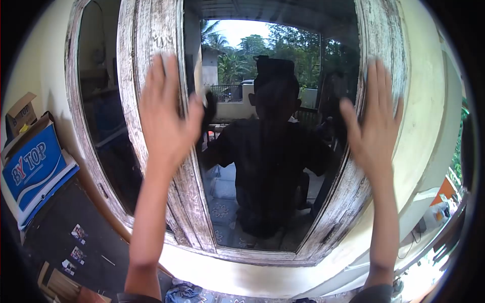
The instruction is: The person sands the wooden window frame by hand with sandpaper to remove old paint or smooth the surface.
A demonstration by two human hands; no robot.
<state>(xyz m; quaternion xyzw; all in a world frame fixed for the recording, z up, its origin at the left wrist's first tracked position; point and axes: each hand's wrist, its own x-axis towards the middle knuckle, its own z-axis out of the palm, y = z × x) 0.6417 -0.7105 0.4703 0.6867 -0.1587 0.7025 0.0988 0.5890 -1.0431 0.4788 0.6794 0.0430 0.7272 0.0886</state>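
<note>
A dark glass window pane [275,202] fills the middle of the view, mirroring a dark figure, trees and a yard. Around it runs a wooden frame [199,222] with worn, peeling white paint. My left hand [169,111] is raised with fingers stretched, overlapping the frame's left upright, its thumb reaching over the glass edge. My right hand [375,121] is raised the same way over the right upright, thumb apart and pointing at the glass. Both hands hold nothing, and their fingers look slightly blurred.
At the left, a blue BY TOP box [35,164] sits on a dark surface [96,222] with several small pictures stuck to it. A second, narrower dark pane [103,101] lies left of the frame. Crumpled blue cloth [184,292] lies below on the patterned floor.
</note>
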